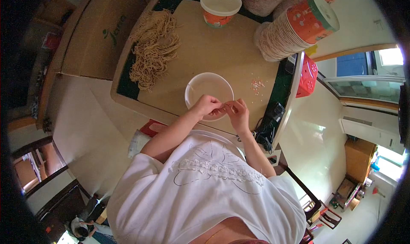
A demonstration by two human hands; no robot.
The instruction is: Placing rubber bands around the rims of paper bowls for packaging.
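Over the near right rim of a white paper bowl (197, 79), my left hand (208, 105) and my right hand (237, 113) meet with their fingertips pinched together. Something tiny is between the fingers, but it is too small to make out. The bowl sits on a sheet of brown cardboard (213, 52) covering most of the table. To the right of my right hand lies a scatter of small pale and pinkish bits (257, 85). A loose heap of tan strings (153, 47) lies at the left.
A white and orange paper bucket (221, 5) stands at the back. Right of it leans a tall stack of orange-patterned paper buckets (294, 28). A red plastic basket (307, 75) is beyond the right edge, near a black adapter with cables (271, 120). A cardboard box (102, 35) is at left.
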